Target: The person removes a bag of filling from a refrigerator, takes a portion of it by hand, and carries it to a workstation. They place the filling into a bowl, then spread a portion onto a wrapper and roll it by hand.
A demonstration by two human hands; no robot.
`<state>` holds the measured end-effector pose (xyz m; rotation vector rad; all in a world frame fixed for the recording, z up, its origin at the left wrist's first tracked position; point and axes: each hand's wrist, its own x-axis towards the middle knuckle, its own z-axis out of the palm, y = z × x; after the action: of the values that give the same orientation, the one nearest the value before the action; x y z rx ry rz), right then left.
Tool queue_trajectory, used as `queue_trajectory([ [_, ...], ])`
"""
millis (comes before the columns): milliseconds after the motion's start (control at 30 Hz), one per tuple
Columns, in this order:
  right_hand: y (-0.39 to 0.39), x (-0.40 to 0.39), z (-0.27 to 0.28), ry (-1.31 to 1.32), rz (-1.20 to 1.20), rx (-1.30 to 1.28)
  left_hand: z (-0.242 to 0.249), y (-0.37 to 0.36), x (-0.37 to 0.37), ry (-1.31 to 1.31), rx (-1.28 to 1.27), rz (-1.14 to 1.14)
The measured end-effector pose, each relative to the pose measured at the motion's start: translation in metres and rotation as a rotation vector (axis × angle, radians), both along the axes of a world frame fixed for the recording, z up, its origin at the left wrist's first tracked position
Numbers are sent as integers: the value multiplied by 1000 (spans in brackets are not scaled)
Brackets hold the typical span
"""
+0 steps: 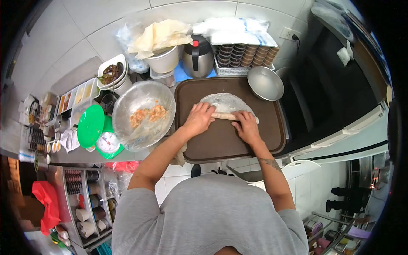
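Note:
On a brown tray, a translucent round wrapper sheet lies with its near part rolled into a pale spring roll. My left hand has its fingers curled over the roll's left end. At the right end, my right hand presses on the roll with bent fingers, the thumb along its near side. The far half of the wrapper is still flat. Left of the tray stands a large metal bowl with a pinkish minced filling inside.
An empty-looking metal bowl rests on the tray's back right corner. A green kitchen scale stands left of the filling bowl. Behind the tray are a steel jug, a white bucket with wrapper sheets and a basket of stacked sauce cups.

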<state>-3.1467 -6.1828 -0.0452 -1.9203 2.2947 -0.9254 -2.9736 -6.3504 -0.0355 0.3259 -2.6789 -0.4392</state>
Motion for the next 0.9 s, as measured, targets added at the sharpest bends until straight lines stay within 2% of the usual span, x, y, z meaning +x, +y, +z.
queue_trajectory([
  [167, 4, -8, 5, -12, 49, 101, -6, 12, -12, 54, -74, -33],
  [267, -1, 12, 11, 137, 19, -38, -9, 19, -18, 43, -66, -36],
  [467, -23, 13, -17, 169, -2, -51, -22, 9, -24, 21, 1, 6],
  [767, -26, 22, -15, 237, -14, -131, -21, 0, -29, -41, 94, -6],
  [900, -34, 11, -16, 244, -1, -125, -11, 9, -28, 86, -63, 89],
])
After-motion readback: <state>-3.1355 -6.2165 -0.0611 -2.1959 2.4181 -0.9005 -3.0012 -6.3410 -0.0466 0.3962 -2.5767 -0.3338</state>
